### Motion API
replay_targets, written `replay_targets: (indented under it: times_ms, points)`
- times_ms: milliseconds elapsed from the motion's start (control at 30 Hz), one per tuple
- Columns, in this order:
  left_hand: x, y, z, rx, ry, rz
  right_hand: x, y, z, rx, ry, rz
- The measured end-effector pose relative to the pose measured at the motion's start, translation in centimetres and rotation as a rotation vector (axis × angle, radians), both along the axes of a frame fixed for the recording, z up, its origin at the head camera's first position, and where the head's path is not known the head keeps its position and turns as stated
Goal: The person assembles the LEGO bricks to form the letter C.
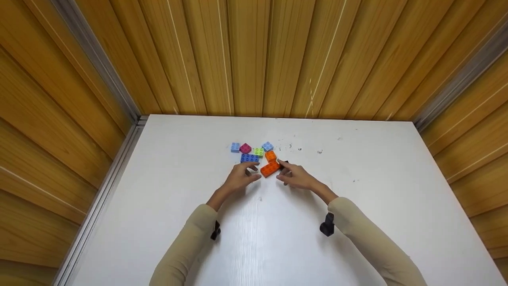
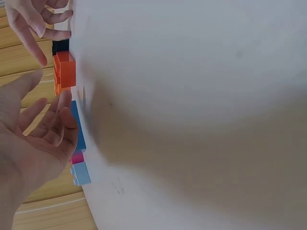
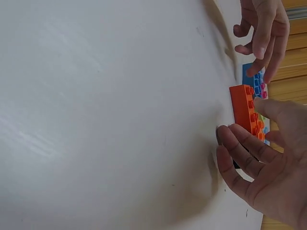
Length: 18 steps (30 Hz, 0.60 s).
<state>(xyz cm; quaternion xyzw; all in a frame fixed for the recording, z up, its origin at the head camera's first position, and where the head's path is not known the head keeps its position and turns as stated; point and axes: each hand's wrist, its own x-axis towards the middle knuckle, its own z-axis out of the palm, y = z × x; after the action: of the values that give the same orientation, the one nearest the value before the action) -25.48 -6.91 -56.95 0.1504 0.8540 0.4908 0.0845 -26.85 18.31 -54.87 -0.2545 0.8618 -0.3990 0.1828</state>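
A long orange toy brick (image 1: 270, 169) lies on the white table between my two hands. My left hand (image 1: 240, 176) is just left of it, fingers relaxed and thumb apart, holding nothing. Its fingertips overlap the near edge of a dark blue brick (image 1: 249, 158) in the head view. On the other side, my right hand (image 1: 297, 177) has loosely bent fingers around the orange brick's right end; in the right wrist view its thumb overlaps the studs of that brick (image 3: 242, 108). A black brick (image 2: 60, 46) shows beside the orange one, partly hidden by the right hand.
Behind the long brick are a smaller orange brick (image 1: 270, 156), a lime brick (image 1: 259, 151), a magenta brick (image 1: 245, 148) and two light blue bricks, one at left (image 1: 235, 147), one at right (image 1: 268, 146). Wood-patterned walls (image 1: 246, 59) border the table (image 1: 198, 139).
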Motion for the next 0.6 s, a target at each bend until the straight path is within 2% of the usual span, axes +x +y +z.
replay_targets:
  times_ms: [233,367,600]
  points:
    - [-0.2,1.3,-0.5,-0.072,0.034,0.012,0.0,-0.4,-0.4,0.034,0.028,-0.036]
    - [-0.3,1.5,-0.7,-0.11,0.026,0.033,0.4,-0.3,-0.4,0.02,0.037,-0.054]
    - [-0.4,1.6,-0.7,-0.162,0.0,0.076,0.7,-0.6,-0.9,0.002,0.112,-0.093]
